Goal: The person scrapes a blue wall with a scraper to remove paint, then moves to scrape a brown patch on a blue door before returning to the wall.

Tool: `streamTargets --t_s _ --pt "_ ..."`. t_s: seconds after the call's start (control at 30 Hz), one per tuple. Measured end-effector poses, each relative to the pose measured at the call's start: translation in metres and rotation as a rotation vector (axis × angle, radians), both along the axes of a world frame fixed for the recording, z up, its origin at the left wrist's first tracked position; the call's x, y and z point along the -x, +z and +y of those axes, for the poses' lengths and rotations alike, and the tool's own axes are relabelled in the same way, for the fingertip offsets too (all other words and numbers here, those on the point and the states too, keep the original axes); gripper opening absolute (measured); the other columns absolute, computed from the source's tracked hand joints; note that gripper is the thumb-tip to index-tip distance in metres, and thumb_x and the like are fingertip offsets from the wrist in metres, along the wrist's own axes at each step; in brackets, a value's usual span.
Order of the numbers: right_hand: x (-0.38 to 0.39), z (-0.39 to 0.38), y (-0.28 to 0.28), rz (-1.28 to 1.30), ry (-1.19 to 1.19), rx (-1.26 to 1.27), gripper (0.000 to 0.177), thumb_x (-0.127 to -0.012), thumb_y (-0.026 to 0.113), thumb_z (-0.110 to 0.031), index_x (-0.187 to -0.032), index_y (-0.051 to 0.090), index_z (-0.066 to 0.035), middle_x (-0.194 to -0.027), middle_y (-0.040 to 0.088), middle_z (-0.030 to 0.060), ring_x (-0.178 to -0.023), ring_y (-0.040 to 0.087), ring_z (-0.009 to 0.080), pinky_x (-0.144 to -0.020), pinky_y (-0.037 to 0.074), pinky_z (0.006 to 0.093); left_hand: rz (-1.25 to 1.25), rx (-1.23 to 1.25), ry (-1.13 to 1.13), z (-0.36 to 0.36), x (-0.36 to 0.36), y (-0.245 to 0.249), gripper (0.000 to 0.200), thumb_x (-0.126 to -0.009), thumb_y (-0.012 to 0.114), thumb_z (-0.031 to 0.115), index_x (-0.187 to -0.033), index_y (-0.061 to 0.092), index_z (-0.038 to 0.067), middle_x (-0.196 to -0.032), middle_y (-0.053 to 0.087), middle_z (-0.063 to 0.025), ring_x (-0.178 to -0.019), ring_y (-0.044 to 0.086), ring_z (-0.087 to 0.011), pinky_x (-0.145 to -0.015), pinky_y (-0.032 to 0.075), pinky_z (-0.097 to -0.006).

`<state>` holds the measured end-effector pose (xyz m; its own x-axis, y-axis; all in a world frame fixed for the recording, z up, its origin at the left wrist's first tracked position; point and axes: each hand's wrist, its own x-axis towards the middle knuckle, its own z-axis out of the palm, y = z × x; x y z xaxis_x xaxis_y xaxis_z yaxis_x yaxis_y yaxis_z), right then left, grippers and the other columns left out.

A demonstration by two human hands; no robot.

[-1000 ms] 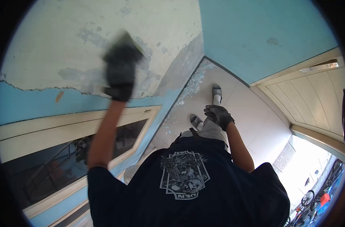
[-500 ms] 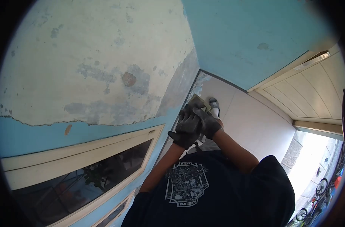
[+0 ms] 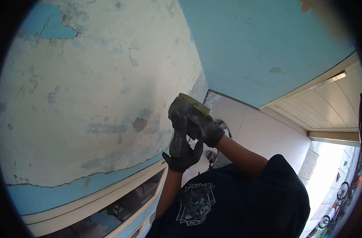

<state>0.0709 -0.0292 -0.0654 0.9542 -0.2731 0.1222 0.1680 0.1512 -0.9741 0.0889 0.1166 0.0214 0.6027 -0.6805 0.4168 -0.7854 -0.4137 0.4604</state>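
Note:
A dark sanding block (image 3: 180,108) with an olive-yellow sheet (image 3: 195,104) along its far side is held up in front of the patchy wall. My right hand (image 3: 208,131), in a dark glove, is closed around its right end. Just below, my gloved left hand (image 3: 181,148) has its fingers stretched upward, with the tips against the block's near face. The digits at either side of that hand are spread away from the palm. Part of the block is hidden behind the gloves.
The cream wall (image 3: 90,83) has grey patches and peeling edges over blue paint. A turquoise wall (image 3: 264,47) meets it at a corner. Below left is a framed window (image 3: 109,206); at right, a cream panelled door (image 3: 323,103). Bicycles (image 3: 341,191) stand outside. My sandalled foot (image 3: 211,155) is on the tiled floor.
Both hands and the block have risen and moved left, toward the cream wall. My left hand has slid down off the right hand, and more of the block shows. The view has tilted upward.

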Motion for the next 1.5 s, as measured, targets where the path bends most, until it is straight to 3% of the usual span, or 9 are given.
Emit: streamTargets --t_s 0.07,0.13,0.27,0.37,0.57,0.83,1.1,1.3,1.5 --pt "-0.012 -0.01 0.002 -0.283 -0.053 0.809 0.043 -0.102 0.059 -0.021 -0.14 0.053 -0.003 -0.129 0.064 0.0087 -0.108 0.065 0.0169 -0.092 0.053 0.034 0.09 0.01 -0.022 -0.009 -0.01 0.01 0.093 -0.08 0.076 0.01 -0.155 0.024 -0.009 -0.128 0.057 -0.0338 -0.105 0.067 -0.0458 -0.088 0.056 -0.0472" --pt "-0.021 -0.007 0.019 0.225 0.215 -0.91 0.043 -0.101 0.059 -0.019 -0.141 0.053 -0.004 -0.129 0.063 0.0126 -0.117 0.063 0.0226 -0.096 0.052 0.0375 0.219 -0.014 -0.052 -0.017 -0.022 0.017 0.104 -0.079 0.079 0.013 -0.158 0.016 -0.009 -0.133 0.055 -0.0346 -0.105 0.067 -0.0453 -0.09 0.056 -0.0462" --pt "-0.037 -0.048 0.065 0.241 0.338 -0.803 0.04 -0.101 0.056 -0.013 -0.141 0.056 -0.009 -0.14 0.058 0.0178 -0.126 0.06 0.0332 -0.101 0.053 0.0416 0.383 -0.083 -0.083 -0.037 -0.051 0.048 0.113 -0.081 0.079 0.025 -0.159 0.004 -0.008 -0.147 0.041 -0.0369 -0.124 0.052 -0.0503 -0.111 0.04 -0.0486" --pt "-0.061 -0.084 0.072 -0.201 -0.331 1.194 0.039 -0.098 0.062 -0.015 -0.137 0.06 -0.009 -0.138 0.058 0.024 -0.121 0.062 0.0387 -0.096 0.055 0.0411 0.345 0.061 -0.09 -0.046 -0.055 0.068 0.113 -0.085 0.075 0.031 -0.159 -0.001 -0.007 -0.157 0.028 -0.0376 -0.147 0.032 -0.0504 -0.122 0.026 -0.0511" --pt "-0.213 -0.134 0.171 -0.705 -0.991 0.747 0.049 -0.097 0.057 -0.016 -0.144 0.048 -0.003 -0.147 0.049 0.0249 -0.13 0.049 0.0391 -0.103 0.041 0.0429 0.509 0.352 -0.03 -0.031 -0.039 0.042 0.095 -0.091 0.068 0.021 -0.161 0.007 -0.003 -0.165 0.02 -0.0299 -0.153 0.025 -0.0426 -0.123 0.027 -0.0484" --pt "-0.192 -0.111 -0.225 1.062 0.215 0.552 0.056 -0.102 0.043 -0.027 -0.155 0.038 -0.01 -0.153 0.047 0.0223 -0.136 0.05 0.0375 -0.114 0.04 0.0479 0.769 -0.04 0.252 0.039 0.015 -0.041 0.051 -0.1 0.056 0.008 -0.149 0.046 0.001 -0.149 0.054 -0.0187 -0.14 0.051 -0.0293 -0.114 0.042 -0.0389" --pt "-0.24 -0.101 0.061 -0.724 -0.719 0.815 0.053 -0.086 0.053 0.005 -0.138 0.053 0.009 -0.147 0.05 0.0287 -0.136 0.051 0.0444 -0.115 0.039 0.0497 0.676 -0.231 0.305 0.054 0.011 -0.032 0.038 -0.098 0.059 0.008 -0.136 0.06 0.006 -0.135 0.065 -0.0147 -0.126 0.061 -0.0303 -0.108 0.047 -0.0394" --pt "-0.246 -0.122 -0.3 1.036 0.109 0.642 0.056 -0.105 0.037 -0.034 -0.151 0.045 -0.003 -0.147 0.053 0.0249 -0.139 0.05 0.0369 -0.119 0.035 0.0432 0.598 -0.317 0.206 0.07 0.016 -0.035 0.03 -0.099 0.059 0.008 -0.128 0.067 0.007 -0.13 0.067 -0.0147 -0.123 0.063 -0.0309 -0.105 0.05 -0.0394" --pt "-0.214 -0.095 0.005 -0.423 -0.662 0.531 0.075 -0.08 0.041 0.014 -0.154 0.039 0.0 -0.153 0.047 0.0231 -0.141 0.048 0.0387 -0.117 0.037 0.0443 0.687 -0.322 0.169 0.061 0.016 -0.035 0.028 -0.101 0.057 0.01 -0.126 0.065 0.002 -0.123 0.071 -0.0133 -0.117 0.067 -0.029 -0.1 0.052 -0.0385"
